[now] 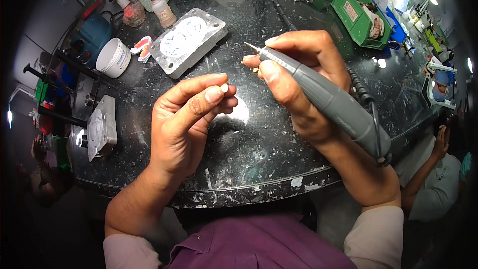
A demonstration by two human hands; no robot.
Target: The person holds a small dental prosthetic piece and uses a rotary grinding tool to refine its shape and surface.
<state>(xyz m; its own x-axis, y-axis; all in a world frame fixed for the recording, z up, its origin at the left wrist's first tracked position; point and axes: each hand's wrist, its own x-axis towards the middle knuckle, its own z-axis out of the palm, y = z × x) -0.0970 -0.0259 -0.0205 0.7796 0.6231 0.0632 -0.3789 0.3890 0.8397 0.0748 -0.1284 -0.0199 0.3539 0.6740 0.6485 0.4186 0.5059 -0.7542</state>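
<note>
Between the thumb and fingertips of my left hand [186,112] is a small pale tooth-like piece [224,88], mostly covered by the fingers. My right hand [308,77] grips a grey rotary handpiece [333,94] like a pen. Its thin pointed bur [251,46] aims up and left, beyond the small piece and apart from it. A coiled black cord [362,88] runs beside the handpiece. Both hands are held above the dark, scuffed worktable [249,164].
A metal flask block [201,52] with white plaster stands ahead, near a pink-and-white denture model [143,49], a white tub [113,59] and a bottle [163,10]. Clamp bars and another flask [103,128] are at left. Green bins [361,17] line the far right; a person [433,179] sits at right.
</note>
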